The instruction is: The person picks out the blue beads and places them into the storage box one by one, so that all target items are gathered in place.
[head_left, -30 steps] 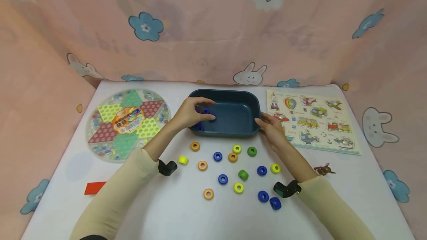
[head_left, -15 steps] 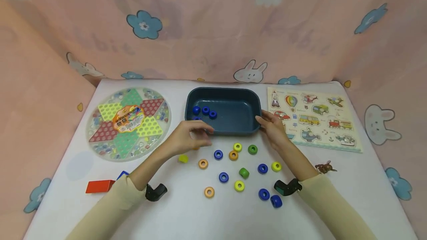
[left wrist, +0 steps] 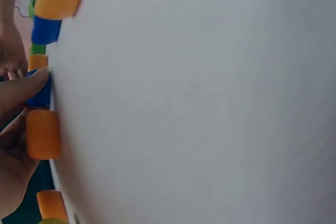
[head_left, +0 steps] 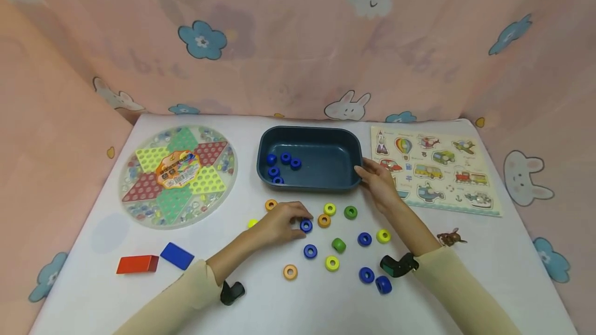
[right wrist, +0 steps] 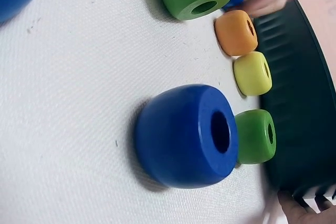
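Observation:
My left hand (head_left: 278, 225) pinches a blue bead (head_left: 306, 226) between thumb and fingers, low at the table. In the left wrist view the thumb lies against that blue bead (left wrist: 41, 90), with an orange bead (left wrist: 43, 135) close by. My right hand (head_left: 382, 184) grips the right end of the dark teal tray (head_left: 321, 188), thumb on the rim and fingers outside it. Several blue beads (head_left: 285, 158) lie in the tray's left part. Loose beads are spread in front of it, among them a green bead (head_left: 351, 212), a yellow bead (head_left: 332, 263) and an orange bead (head_left: 290, 272).
A round Chinese checkers board (head_left: 178, 177) lies at the left, a picture puzzle board (head_left: 437, 169) at the right. A red block (head_left: 137, 264) and a blue block (head_left: 177, 256) lie front left. A small brown animal figure (head_left: 450, 237) sits beside the right forearm.
My left hand has come out of the tray, leaving blue beads inside, and moved toward the front and right onto a blue bead on the table. The right hand stays at the tray.

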Action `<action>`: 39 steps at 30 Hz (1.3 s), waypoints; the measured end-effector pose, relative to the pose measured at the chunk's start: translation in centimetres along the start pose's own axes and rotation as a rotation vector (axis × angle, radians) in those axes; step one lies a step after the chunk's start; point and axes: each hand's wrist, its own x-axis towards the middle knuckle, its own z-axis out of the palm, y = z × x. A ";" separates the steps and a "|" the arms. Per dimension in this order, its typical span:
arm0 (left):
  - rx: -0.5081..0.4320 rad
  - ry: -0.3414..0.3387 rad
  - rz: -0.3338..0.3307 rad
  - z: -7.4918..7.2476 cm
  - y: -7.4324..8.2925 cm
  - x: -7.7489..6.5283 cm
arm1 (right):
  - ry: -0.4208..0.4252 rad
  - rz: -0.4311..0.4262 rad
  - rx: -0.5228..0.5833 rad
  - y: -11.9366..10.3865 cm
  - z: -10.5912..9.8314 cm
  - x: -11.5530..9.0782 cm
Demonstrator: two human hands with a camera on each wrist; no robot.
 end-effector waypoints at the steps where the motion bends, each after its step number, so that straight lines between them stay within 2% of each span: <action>1: -0.003 -0.003 0.002 0.2 -0.1 0.0 | 0.001 -0.001 0.000 0.1 0.0 0.0; 6: -0.011 -0.011 -0.009 0.4 -0.2 0.0 | 0.003 -0.006 0.006 0.2 -0.1 0.0; 11: -0.058 0.010 -0.003 -0.3 0.6 0.2 | -0.007 -0.028 0.016 0.2 -0.1 -0.1; 17: -0.139 0.070 0.039 -3.0 2.0 1.2 | -0.016 -0.038 0.009 0.3 -0.2 0.0; 21: -0.147 0.130 0.090 -5.2 2.7 2.9 | -0.019 -0.040 0.000 0.3 -0.3 0.1; 23: -0.145 0.161 0.092 -6.1 2.8 3.9 | -0.014 -0.036 -0.001 0.4 -0.3 0.1; 28: -0.132 0.225 0.014 -7.3 2.3 6.5 | -0.008 -0.016 0.005 0.6 -0.3 0.1; 31: -0.114 0.272 -0.028 -7.5 1.9 7.4 | -0.010 -0.022 0.004 0.6 -0.2 0.2; 34: -0.105 0.295 -0.053 -7.4 1.5 7.6 | -0.009 -0.031 0.000 0.5 -0.1 0.3; 39: -0.070 0.314 -0.093 -7.0 0.7 6.6 | -0.009 -0.037 -0.002 0.3 -0.1 0.3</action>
